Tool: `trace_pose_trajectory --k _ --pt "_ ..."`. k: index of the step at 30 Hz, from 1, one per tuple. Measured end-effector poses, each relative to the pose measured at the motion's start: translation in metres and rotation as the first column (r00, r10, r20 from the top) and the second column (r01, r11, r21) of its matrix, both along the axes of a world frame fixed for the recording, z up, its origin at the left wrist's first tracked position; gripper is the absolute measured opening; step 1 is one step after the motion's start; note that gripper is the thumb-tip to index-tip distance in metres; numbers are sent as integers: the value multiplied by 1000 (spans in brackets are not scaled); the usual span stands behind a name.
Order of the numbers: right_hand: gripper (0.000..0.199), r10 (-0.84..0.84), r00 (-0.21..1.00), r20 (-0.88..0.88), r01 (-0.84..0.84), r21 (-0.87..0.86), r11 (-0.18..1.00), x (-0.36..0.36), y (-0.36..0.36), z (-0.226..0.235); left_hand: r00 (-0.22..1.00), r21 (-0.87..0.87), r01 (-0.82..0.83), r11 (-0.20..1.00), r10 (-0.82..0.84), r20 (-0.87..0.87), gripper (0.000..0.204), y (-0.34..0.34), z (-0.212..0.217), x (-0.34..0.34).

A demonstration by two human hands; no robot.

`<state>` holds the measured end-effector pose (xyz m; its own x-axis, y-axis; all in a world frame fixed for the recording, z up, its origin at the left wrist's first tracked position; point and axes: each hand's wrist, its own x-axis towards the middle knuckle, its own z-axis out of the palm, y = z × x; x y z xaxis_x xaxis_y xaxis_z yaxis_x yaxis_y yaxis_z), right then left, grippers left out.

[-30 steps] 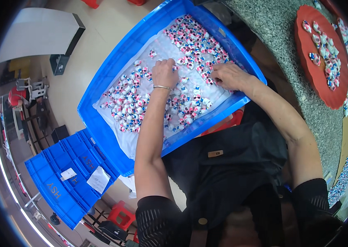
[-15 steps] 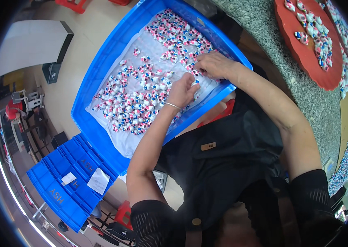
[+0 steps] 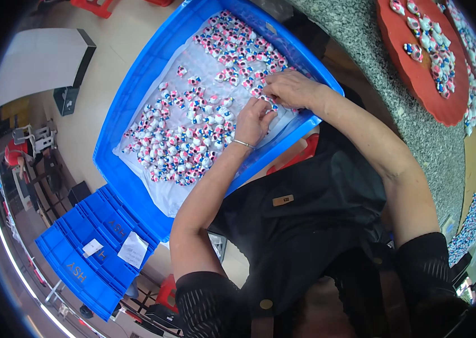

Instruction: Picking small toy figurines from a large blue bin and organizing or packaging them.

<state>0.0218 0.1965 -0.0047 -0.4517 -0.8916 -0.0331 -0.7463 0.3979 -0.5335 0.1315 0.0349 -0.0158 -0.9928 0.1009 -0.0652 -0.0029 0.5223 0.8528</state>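
Many small white figurines with pink and blue markings lie in a blue plastic crate lined with a white cloth. My left hand is closed at the crate's near right part, thumb and fingertips pinching around a small figurine. Just above and to its right, my right hand reaches over the crate's right corner. Its fingers are curled downward and closed among the figurines; what they hold is hidden beneath them. The fingertips of both hands are close together.
To the right, a speckled stone counter carries a red scalloped tray with more figurines, and others lie beyond it. Stacked blue crates with paper slips stand at the lower left. A red stool shows beneath the crate.
My left hand has shifted slightly right and turned its fingertips up toward my right hand. The right hand stays nearly in place. In the picture, the crate has moved slightly left.
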Motion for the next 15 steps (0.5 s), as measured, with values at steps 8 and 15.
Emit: trace_pose_trajectory --k 8,15 --pt "16 34 999 -7 -34 -3 999 -1 -3 11 995 85 -92 992 95 -33 13 -6 -11 -2" --pt "15 87 996 -17 -87 25 996 0 -1 10 996 -36 0 999 -3 -90 8 -12 -9 -5"
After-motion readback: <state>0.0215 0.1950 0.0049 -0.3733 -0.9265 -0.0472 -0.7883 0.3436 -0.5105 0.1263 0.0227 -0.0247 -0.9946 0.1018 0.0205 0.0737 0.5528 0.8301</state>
